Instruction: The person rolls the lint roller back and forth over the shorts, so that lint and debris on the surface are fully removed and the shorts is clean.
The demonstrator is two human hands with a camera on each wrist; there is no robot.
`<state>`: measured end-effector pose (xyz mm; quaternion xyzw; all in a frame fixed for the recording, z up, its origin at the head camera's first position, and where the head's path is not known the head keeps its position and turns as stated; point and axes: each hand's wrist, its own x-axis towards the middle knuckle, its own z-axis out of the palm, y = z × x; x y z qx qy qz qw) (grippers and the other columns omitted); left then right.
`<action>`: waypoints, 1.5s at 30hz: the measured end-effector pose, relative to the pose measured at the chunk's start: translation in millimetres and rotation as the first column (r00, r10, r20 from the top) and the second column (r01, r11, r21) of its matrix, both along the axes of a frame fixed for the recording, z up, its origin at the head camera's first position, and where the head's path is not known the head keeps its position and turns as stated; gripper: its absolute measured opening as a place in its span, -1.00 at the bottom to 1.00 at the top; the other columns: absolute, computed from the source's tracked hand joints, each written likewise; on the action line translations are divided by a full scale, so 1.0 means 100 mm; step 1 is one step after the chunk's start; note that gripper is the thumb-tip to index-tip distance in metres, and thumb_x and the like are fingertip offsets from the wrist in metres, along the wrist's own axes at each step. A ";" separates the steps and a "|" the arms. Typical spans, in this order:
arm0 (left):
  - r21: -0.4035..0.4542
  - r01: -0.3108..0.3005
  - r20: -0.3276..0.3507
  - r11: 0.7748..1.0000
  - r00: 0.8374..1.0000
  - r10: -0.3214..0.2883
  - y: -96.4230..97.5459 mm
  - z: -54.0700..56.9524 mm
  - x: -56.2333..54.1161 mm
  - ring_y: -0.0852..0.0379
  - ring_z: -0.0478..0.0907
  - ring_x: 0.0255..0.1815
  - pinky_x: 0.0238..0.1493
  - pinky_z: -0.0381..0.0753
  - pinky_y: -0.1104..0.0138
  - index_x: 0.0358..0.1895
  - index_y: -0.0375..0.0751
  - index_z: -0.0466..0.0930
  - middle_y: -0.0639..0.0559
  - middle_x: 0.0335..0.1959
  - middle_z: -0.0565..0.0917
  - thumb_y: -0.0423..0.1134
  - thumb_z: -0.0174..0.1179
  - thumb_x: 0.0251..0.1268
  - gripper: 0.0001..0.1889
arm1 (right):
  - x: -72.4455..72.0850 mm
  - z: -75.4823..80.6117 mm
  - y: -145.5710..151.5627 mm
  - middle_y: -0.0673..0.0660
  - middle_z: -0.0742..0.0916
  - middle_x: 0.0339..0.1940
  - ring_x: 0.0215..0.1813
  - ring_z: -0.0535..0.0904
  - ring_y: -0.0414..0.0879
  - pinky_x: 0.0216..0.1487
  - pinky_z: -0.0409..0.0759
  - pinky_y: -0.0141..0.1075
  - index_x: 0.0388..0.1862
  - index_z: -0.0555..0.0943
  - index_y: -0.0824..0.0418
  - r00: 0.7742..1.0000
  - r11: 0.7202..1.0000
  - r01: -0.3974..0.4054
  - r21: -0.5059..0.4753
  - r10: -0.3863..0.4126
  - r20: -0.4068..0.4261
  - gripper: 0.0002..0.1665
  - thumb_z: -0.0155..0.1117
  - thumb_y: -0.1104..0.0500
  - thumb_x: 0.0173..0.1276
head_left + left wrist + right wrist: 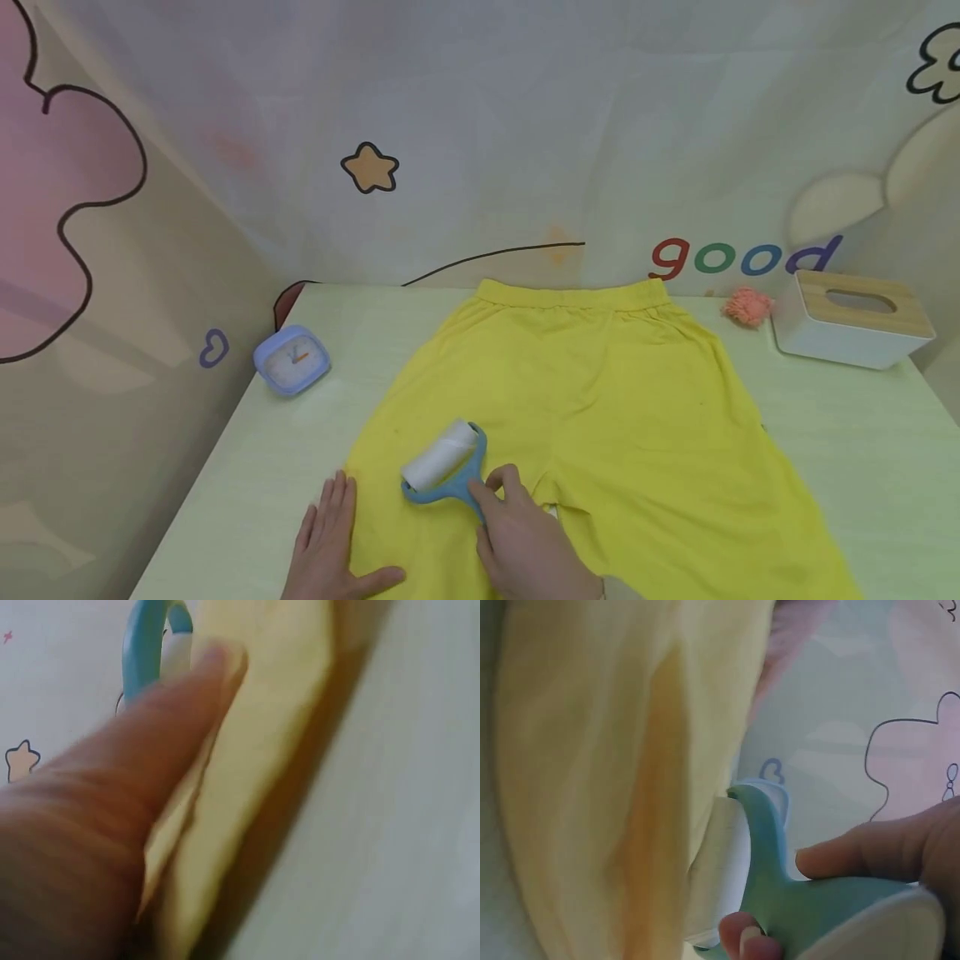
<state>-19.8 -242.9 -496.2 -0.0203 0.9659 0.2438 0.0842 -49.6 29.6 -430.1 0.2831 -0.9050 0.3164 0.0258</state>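
Observation:
Yellow trousers (630, 400) lie spread on a pale green table, waistband toward the wall. My right hand (528, 533) grips the blue handle of a lint roller (442, 458), whose white roll lies against the left leg of the trousers. In the right wrist view the thumb lies along the handle of the lint roller (769, 855), with fingertips curled under it. My left hand (330, 542) rests with straight fingers at the left edge of that trouser leg, its thumb out over the cloth. The left wrist view shows that thumb on the yellow fabric (277, 697).
A lilac clock (292, 360) sits at the table's left edge. At the back right are a tissue box (855, 321) with a wooden lid and a fluffy pink ball (748, 307). A printed cloth wall (480, 125) stands behind the table (232, 467).

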 end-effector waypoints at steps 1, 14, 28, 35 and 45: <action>0.000 0.003 -0.001 1.000 1.000 -0.003 0.00 0.00 0.00 -0.24 -0.28 0.56 0.49 -0.44 0.03 0.55 -0.35 -0.20 -0.27 0.57 -0.20 0.52 0.29 -0.22 0.41 | -0.02 0.00 -0.03 0.18 0.47 -0.03 -0.59 0.21 -0.34 -0.73 0.21 -0.59 0.21 0.53 0.31 1.000 1.000 -0.003 0.020 0.003 -0.009 -0.49 0.21 0.34 0.23; 0.029 0.004 -0.034 1.000 0.999 -0.003 -0.03 -0.06 0.03 -0.22 -0.27 0.56 0.48 -0.51 0.13 0.55 -0.32 -0.21 -0.25 0.58 -0.17 0.54 0.33 -0.32 0.46 | -0.31 -0.17 -0.36 0.10 0.51 -0.34 -0.49 0.40 -0.14 -0.75 0.22 -0.46 0.14 0.43 0.22 0.999 0.988 0.001 0.155 0.006 -0.049 -0.60 0.19 0.27 0.32; -0.012 -0.031 0.006 0.999 1.000 0.031 -0.01 -0.23 0.09 -0.15 -0.30 0.57 0.45 -0.58 0.23 0.55 -0.33 -0.22 -0.27 0.57 -0.16 0.59 0.29 -0.38 0.50 | -0.26 -0.16 -0.10 -0.02 0.39 -0.61 -0.76 0.14 -0.26 -0.80 0.13 -0.42 0.26 0.51 0.03 1.000 0.986 -0.011 0.165 0.016 -0.026 -0.55 0.16 0.16 0.39; -0.014 -0.007 0.001 1.000 1.000 0.007 0.00 -0.13 0.02 -0.21 -0.28 0.56 0.48 -0.35 -0.01 0.55 -0.35 -0.21 -0.24 0.58 -0.17 0.60 0.29 -0.43 0.53 | -0.08 -0.04 0.28 -0.09 0.34 -0.64 -0.73 0.12 -0.30 -0.79 0.11 -0.43 0.17 0.55 -0.05 1.000 0.986 0.012 0.165 -0.011 -0.008 -0.59 0.22 0.17 0.33; 0.012 0.000 0.055 1.000 0.999 0.000 -0.03 -0.04 -0.03 -0.23 -0.34 0.56 0.48 -0.47 0.00 0.55 -0.35 -0.29 -0.23 0.58 -0.26 0.60 0.31 -0.46 0.57 | 0.25 0.06 0.60 -0.13 0.32 -0.66 -0.77 0.11 -0.26 -0.78 0.13 -0.38 0.13 0.60 -0.17 0.981 0.933 0.158 0.324 -0.185 0.055 -0.55 0.29 0.08 0.24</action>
